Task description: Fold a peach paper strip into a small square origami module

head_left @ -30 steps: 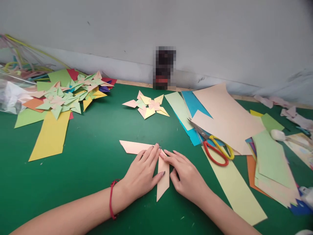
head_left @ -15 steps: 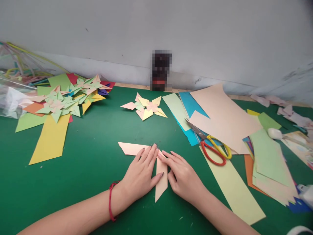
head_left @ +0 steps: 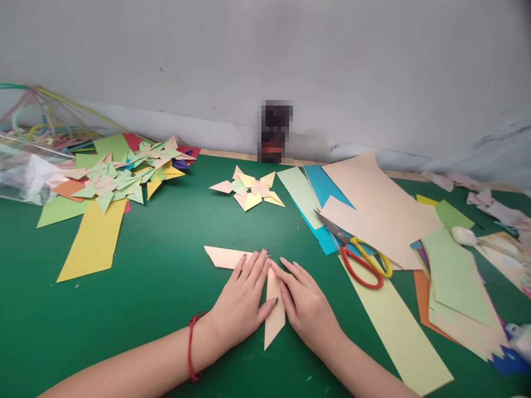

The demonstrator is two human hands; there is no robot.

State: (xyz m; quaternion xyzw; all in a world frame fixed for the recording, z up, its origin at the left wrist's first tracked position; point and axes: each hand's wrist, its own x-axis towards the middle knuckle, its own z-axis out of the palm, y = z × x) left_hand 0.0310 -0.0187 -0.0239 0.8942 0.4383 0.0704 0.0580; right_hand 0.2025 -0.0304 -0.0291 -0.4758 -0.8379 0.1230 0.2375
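Pressing pale pink folded strip at its bend under flattened left hand, clasping nothing. Touching its right arm with loosely open right hand, thumb newly straightened towards it, probably firming the crease. Lying at near centre, left of scissors.

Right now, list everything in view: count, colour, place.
Folded strip: 1, pink, under left hand
Scissors: 1, red-yellow handles, right
Stars: seemingly 2, pink-yellow-green, back centre
Star heap: uncountable, mixed, left
Sheets: several, yellow, green, red, left
Big sheet: 1, pink, back right
Blue paper: uncountable, by big sheet
Pale strips: 2, green, at scissors
Offcuts: many, mixed, right
Scraps: several, pink, far right
White items: several, unclear, right
Stems: many, mixed, far left
Bag: 1, clear, left edge
Blurred object: 1, dark, at wall
Table: 1, green, below
Wall: 1, grey, behind
Bracelet: 1, red, left wrist
Left hand: 1, on folded strip
Right hand: 1, at folded strip
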